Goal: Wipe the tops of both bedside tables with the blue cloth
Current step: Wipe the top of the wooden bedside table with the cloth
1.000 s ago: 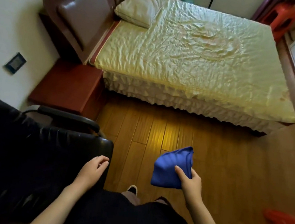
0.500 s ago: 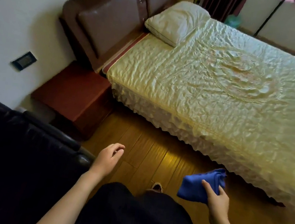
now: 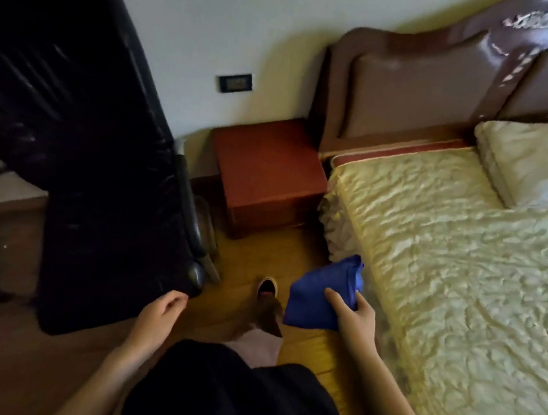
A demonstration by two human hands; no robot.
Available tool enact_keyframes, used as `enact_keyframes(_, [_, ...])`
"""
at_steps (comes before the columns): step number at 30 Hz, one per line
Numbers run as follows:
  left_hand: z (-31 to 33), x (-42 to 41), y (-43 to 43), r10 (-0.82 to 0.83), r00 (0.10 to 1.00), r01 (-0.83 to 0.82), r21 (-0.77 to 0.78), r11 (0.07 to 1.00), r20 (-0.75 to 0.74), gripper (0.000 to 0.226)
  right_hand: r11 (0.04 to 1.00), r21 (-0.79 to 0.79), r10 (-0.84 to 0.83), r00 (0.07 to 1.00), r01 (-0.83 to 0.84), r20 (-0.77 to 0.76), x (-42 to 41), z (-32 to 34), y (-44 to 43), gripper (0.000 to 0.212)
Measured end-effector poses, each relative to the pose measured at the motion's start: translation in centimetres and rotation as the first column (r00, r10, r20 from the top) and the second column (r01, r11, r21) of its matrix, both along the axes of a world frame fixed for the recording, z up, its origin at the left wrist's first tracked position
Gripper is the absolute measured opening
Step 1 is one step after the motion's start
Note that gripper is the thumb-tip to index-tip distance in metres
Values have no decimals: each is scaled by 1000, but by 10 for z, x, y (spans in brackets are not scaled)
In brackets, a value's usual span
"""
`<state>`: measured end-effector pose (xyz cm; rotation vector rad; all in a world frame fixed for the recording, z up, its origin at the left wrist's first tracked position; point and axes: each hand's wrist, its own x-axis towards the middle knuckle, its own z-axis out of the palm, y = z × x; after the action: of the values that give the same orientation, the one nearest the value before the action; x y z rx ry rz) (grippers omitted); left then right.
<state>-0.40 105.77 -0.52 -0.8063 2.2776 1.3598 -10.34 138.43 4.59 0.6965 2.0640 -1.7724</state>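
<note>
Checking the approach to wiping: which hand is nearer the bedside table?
Right. The right hand, holding the blue cloth, is below the bedside table; the left hand hangs lower-left, farther off.

Place: we see a home bedroom.
Evidence: bed (image 3: 448, 263) right of our hands, bedside table (image 3: 267, 168) ahead.

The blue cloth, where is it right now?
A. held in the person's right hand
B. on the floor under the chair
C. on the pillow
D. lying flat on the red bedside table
A. The blue cloth is folded up and gripped by the right hand, above the floor beside the bed, not yet at the bedside table.
</note>
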Motion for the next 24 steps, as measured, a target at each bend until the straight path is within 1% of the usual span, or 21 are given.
enact_keyframes(4, [-13, -51, -6, 139, 990, -140, 49, 989, 25, 16, 993, -2, 116, 993, -115, 32, -88, -12, -29, 28])
enact_keyframes(6, [-14, -91, -8, 175, 984, -176, 65, 982, 20, 19, 986, 45, 157, 987, -159, 39, -132, -14, -41, 22])
enact_keyframes(8, [-13, -138, -10, 182, 983, -182, 55, 982, 17, 17, 974, 100, 201, 979, -203, 30, -174, -15, -51, 10])
enact_keyframes(9, [-12, -163, -11, 175, 984, -176, 51, 983, 24, 16, 967, 130, 221, 975, -221, 14, -195, -14, -57, 8])
enact_keyframes(11, [-10, -210, -13, 158, 986, -161, 60, 985, 56, 17, 942, 204, 276, 961, -267, -16, -235, -13, -68, 14])
enact_keyframes(13, [-13, -252, -16, 124, 991, -129, 84, 988, 54, 19, 910, 276, 326, 945, -309, -16, -275, -18, -77, 14])
enact_keyframes(15, [-23, -288, -17, 119, 993, -121, 95, 988, 27, 25, 879, 328, 367, 930, -347, 0, -312, -31, -86, 33])
enact_keyframes(17, [-41, -322, -17, 169, 986, -168, 100, 981, 7, 31, 862, 345, 390, 921, -371, 16, -349, -49, -99, 52])
enact_keyframes(18, [-53, -339, -18, 205, 979, -204, 90, 975, -3, 33, 856, 339, 407, 913, -391, 25, -366, -61, -107, 57])
enact_keyframes(20, [-83, -371, -21, 273, 962, -271, 50, 961, -24, 35, 856, 289, 439, 898, -429, 35, -398, -87, -127, 55])
enact_keyframes(24, [-156, -421, -34, 430, 903, -430, -20, 902, -10, 44, 887, 67, 456, 889, -458, 35, -449, -153, -166, 43])
